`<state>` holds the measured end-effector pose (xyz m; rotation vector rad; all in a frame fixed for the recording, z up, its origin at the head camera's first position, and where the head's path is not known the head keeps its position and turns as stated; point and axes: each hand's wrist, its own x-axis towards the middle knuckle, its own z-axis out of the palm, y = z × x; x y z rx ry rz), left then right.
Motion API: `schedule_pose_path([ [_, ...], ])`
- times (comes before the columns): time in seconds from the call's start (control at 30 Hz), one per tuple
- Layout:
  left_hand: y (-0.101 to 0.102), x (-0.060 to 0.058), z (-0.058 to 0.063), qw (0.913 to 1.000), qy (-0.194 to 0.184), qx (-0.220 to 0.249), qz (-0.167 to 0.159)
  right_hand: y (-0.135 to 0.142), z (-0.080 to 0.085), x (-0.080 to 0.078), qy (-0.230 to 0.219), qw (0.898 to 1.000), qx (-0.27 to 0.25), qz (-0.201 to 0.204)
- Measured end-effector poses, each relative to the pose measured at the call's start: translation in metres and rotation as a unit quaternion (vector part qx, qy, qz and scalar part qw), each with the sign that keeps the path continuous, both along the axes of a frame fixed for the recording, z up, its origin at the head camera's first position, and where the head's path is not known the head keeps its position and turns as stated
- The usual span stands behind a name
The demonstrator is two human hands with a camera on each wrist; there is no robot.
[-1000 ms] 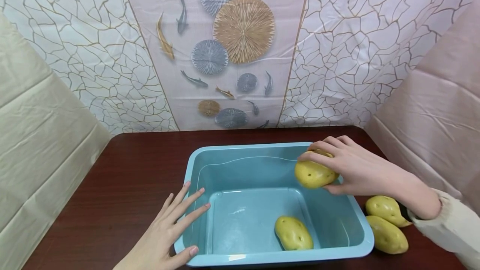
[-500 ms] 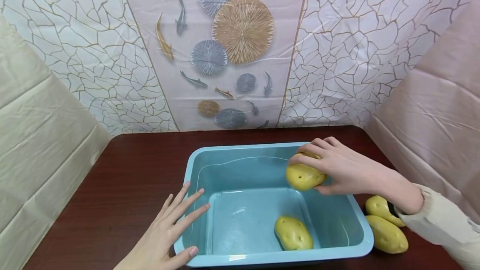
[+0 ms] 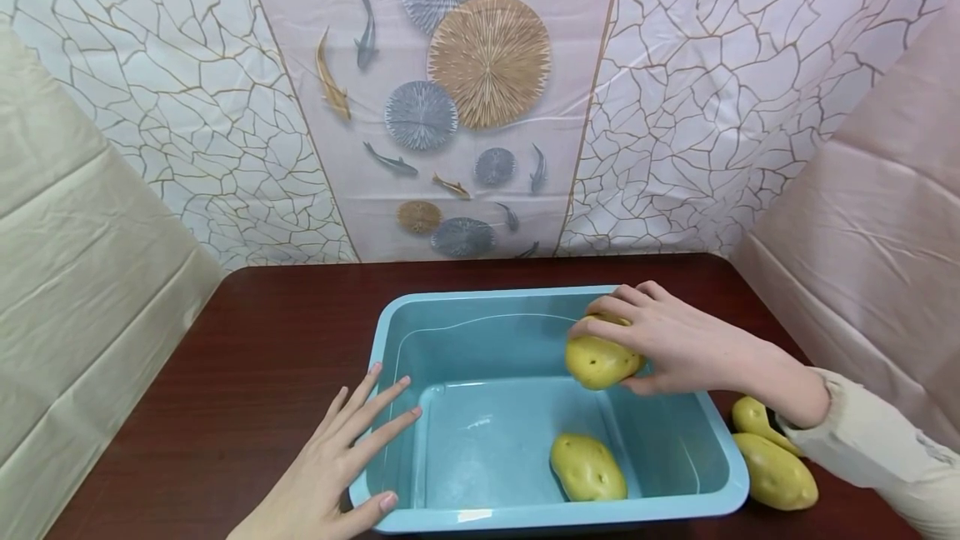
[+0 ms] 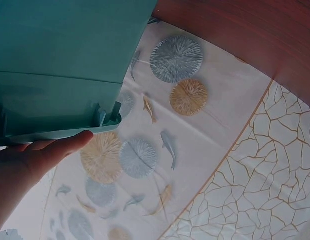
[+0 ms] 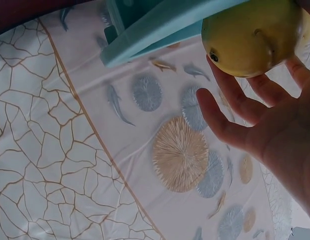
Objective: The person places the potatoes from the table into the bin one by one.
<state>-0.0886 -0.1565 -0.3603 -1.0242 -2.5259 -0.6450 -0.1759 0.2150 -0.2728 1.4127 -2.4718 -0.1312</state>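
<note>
In the head view my right hand (image 3: 678,344) grips a yellow potato (image 3: 600,361) over the right part of a light blue plastic tub (image 3: 645,509). The right wrist view shows the same potato (image 5: 254,37) against the fingertips, close to the tub's rim (image 5: 159,30). Another potato (image 3: 588,467) lies on the tub floor, near the front wall. My left hand (image 3: 330,461) rests at the tub's left rim, its fingers straight and spread over the edge. From the left wrist, its thumb side (image 4: 50,155) shows below the tub's rim.
Right of the tub, on the dark red-brown table (image 3: 277,373), lie a potato (image 3: 775,472) and a second one (image 3: 753,419) partly hidden by the right sleeve (image 3: 870,432). A patterned cloth (image 3: 480,107) hangs behind the table, with pale cloth panels at both sides.
My right hand has moved left and slightly down with the potato, further in over the tub. The left hand and the other potatoes have stayed in place.
</note>
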Motion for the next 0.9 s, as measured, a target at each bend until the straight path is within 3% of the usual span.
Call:
schedule_pose_path([
  [0.9, -0.001, -0.001, 0.001, 1.0000, -0.001, -0.004, -0.005, -0.004, -0.010, -0.008, -0.014, 0.999, 0.034, -0.003],
])
